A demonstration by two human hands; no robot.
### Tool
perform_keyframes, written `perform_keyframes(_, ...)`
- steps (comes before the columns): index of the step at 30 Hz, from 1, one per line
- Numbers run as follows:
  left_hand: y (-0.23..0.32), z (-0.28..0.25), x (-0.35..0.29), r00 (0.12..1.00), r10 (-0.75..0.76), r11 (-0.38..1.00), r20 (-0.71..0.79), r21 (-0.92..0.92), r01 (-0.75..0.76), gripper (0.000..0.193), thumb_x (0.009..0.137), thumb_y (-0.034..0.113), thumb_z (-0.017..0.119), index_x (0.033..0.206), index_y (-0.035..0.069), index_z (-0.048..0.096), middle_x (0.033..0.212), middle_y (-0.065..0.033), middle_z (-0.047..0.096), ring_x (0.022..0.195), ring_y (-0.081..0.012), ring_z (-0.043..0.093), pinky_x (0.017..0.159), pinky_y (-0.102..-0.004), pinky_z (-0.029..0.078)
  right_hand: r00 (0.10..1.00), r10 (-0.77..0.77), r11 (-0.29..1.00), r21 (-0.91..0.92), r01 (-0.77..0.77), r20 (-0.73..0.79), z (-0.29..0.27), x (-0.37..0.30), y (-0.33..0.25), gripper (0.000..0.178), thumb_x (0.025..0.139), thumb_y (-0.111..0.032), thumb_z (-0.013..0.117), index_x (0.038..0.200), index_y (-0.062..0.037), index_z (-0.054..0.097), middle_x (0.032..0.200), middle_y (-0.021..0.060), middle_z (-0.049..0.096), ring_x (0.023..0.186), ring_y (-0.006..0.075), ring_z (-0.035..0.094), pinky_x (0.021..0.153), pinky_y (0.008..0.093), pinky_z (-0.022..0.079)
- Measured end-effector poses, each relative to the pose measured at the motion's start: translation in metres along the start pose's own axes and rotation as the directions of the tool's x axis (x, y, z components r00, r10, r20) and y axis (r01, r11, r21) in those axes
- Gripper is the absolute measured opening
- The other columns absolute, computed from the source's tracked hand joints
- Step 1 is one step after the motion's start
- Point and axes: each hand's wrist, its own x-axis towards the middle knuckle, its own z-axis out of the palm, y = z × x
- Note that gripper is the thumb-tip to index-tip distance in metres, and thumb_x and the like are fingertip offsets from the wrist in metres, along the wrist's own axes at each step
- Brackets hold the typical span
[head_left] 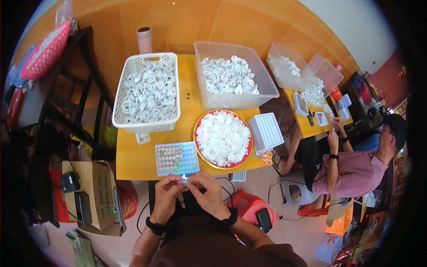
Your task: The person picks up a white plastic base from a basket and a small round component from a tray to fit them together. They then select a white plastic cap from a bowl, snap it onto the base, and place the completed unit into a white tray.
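Observation:
My left hand (166, 198) and my right hand (207, 194) meet at the table's near edge, fingertips pinched together. Between them is a small white plastic piece (184, 177), partly hidden by the fingers and too small to make out fully. Just beyond lies a compartmented tray (177, 159), its left part holding rows of small round tan pieces. A red round tray (195, 138) heaped with small white pieces (223, 137) stands right of it. Behind are a white basket (149, 125) and a clear plastic bin (240, 102), both filled with white round plastic parts.
Orange-handled scissors (267, 158) and a stack of white compartmented trays (266, 131) lie at the table's right. A pink bottle (144, 41) stands behind. On the floor left is a cardboard box (98, 196); right is a red stool (249, 207). A co-worker (356, 173) sits at another table.

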Motion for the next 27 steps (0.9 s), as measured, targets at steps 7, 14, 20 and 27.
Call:
perform_keyframes(7, 0.001, 0.004, 0.01, 1.0, 0.006, 0.999, -0.016, -0.05, -0.007, 0.012, 0.077, -0.008, 0.054, 0.085, -0.001, 0.06, 0.082, -0.0069, 0.061, 0.077, -0.015, 0.06, 0.073, -0.0288, 0.05, 0.999, -0.042, 0.997, -0.057, 0.043, 0.031, -0.004, 0.009, -0.008, 0.012, 0.077, 0.006, 0.061, 0.088, 0.0016, 0.061, 0.081, 0.009, 0.058, 0.07, 0.0149, 0.061, 0.058, 0.0226, 0.049)
perform_keyframes(14, 0.003, 0.007, 0.013, 0.999, 0.036, 0.999, -0.024, -0.017, -0.037, 0.015, 0.078, -0.005, 0.057, 0.092, -0.001, 0.06, 0.087, -0.0062, 0.061, 0.08, -0.0132, 0.059, 0.075, -0.0283, 0.05, 0.999, 0.01, 1.0, 0.022, -0.011, 0.047, -0.007, 0.022, 0.001, 0.011, 0.077, 0.001, 0.063, 0.088, -0.0006, 0.062, 0.078, 0.0072, 0.057, 0.067, 0.0147, 0.059, 0.055, 0.0244, 0.048)
perform_keyframes(20, 0.021, 0.006, 0.007, 0.992, 0.076, 0.994, -0.104, 0.081, -0.068, 0.025, 0.08, -0.002, 0.058, 0.104, 0.001, 0.057, 0.09, -0.0038, 0.057, 0.082, -0.0133, 0.058, 0.076, -0.0291, 0.05, 0.996, -0.062, 0.998, -0.02, 0.06, -0.069, -0.069, 0.129, 0.012, 0.006, 0.083, -0.006, 0.058, 0.085, -0.0009, 0.061, 0.074, 0.0, 0.06, 0.063, 0.0042, 0.051, 0.054, 0.0196, 0.042)
perform_keyframes(27, 0.032, -0.018, 0.01, 0.999, 0.035, 0.985, -0.007, 0.168, -0.033, 0.016, 0.083, 0.002, 0.059, 0.099, 0.001, 0.06, 0.094, -0.0048, 0.061, 0.08, -0.0118, 0.059, 0.076, -0.0259, 0.049, 0.976, -0.078, 0.996, 0.02, 0.084, -0.205, -0.068, 0.193, -0.017, 0.013, 0.082, -0.003, 0.059, 0.094, -0.0015, 0.064, 0.082, 0.0029, 0.062, 0.072, 0.008, 0.057, 0.054, 0.0198, 0.044)
